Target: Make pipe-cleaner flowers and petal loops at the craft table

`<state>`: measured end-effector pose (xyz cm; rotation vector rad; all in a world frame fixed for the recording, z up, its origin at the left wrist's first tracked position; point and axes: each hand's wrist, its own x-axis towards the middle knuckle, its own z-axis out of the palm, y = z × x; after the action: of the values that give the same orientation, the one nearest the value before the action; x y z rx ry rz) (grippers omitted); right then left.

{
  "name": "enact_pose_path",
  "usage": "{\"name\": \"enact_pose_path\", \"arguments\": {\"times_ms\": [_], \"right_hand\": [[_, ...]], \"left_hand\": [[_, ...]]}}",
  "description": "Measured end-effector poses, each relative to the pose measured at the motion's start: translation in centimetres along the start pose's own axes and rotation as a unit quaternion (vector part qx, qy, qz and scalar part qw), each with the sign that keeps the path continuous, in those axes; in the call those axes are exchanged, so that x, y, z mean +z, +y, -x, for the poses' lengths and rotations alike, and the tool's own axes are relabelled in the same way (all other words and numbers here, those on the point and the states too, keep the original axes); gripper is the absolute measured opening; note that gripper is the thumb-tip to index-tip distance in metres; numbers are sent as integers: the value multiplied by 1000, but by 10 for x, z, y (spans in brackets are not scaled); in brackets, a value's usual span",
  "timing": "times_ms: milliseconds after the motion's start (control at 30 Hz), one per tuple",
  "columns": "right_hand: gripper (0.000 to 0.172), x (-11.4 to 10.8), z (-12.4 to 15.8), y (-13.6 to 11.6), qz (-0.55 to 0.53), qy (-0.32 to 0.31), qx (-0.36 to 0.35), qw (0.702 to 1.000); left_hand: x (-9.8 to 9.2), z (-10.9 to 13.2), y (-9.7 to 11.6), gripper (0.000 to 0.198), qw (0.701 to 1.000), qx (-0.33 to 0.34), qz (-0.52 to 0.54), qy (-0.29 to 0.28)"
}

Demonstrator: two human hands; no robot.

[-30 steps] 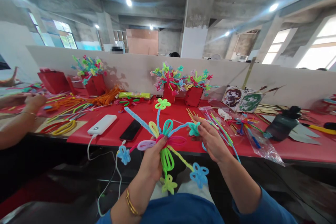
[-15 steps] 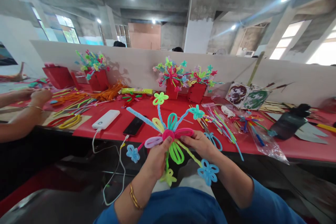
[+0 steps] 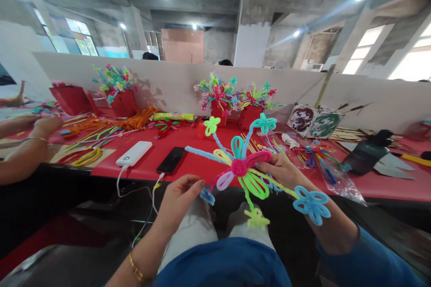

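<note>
A many-coloured pipe-cleaner flower (image 3: 239, 167) with a pink round centre hangs over my lap, its looped petals and smaller blossoms spreading on stalks. My right hand (image 3: 281, 171) pinches it by the pink petal on its right side. To the left, my left hand (image 3: 180, 197) is off the flower's centre with thumb and fingers apart. Its fingertips are close to a small blue blossom (image 3: 208, 196) on a pink stalk; whether they touch it I cannot tell. A bigger blue blossom (image 3: 312, 205) hangs in front of my right forearm.
The red table (image 3: 198, 166) holds a white power bank (image 3: 134, 153), a phone (image 3: 171, 160), a dark bottle (image 3: 367, 152) and loose pipe cleaners (image 3: 89, 157). Red vases (image 3: 251, 116) of similar flowers stand along the partition. A co-worker's hands (image 3: 43, 125) are at far left.
My left hand has let go of the flower's centre and moved left. My right hand has carried the flower to the right, and its centre now faces me slightly turned.
</note>
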<state>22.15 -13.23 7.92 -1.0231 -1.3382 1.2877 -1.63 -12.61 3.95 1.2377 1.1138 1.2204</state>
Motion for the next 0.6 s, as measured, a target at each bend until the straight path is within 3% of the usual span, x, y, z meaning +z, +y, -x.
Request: {"name": "enact_pose_path", "arguments": {"times_ms": [67,167,267,400,600], "right_hand": [[14,2,2,-1,23,-33,-3,999],[14,7,3,0,45,-93,-3,995],[16,13,3,3,55,-145,1,988],[15,17,0,6,49,-158,4,986],[16,21,-1,2,79,-169,-11,982]], "left_hand": [[4,-9,3,26,999,-19,11,-49],[14,-13,3,29,972,-87,95,-198],[24,-10,-2,29,941,-127,178,-260],[34,-5,-7,30,933,-107,237,-249],[41,-1,-5,15,955,-116,229,-151]]}}
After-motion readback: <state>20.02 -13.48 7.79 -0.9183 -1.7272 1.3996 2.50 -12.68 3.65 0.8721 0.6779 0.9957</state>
